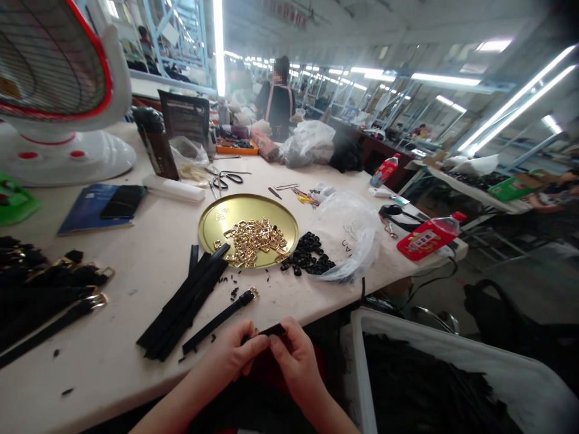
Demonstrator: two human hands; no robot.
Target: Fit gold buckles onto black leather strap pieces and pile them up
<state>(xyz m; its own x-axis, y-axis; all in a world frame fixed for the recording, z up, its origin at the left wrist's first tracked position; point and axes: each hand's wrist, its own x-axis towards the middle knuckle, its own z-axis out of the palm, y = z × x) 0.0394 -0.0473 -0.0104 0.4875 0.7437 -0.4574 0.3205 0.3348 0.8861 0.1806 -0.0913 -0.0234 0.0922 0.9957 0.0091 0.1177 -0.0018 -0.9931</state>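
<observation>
At the table's front edge, my left hand (242, 349) and my right hand (296, 354) pinch a short black strap (273, 330) between thumbs and fingers. Most of that strap is covered by my hands. Just left of them lies a black strap with a gold buckle (221, 319). Beyond it is a stack of plain black straps (174, 310), its tips reaching onto a round gold tray (208, 220). A heap of small gold buckles (259, 240) fills part of the tray. Black loops (312, 254) are piled to its right, against a clear plastic bag (350, 232).
Buckled black straps (49, 283) are heaped at far left, below a white fan (67, 150). Scissors (226, 178) and yellow pliers (305, 197) lie behind the tray. A red bottle (427, 237) stands tilted at right; a white bin (364, 374) holds black material. A person (278, 105) is farther back.
</observation>
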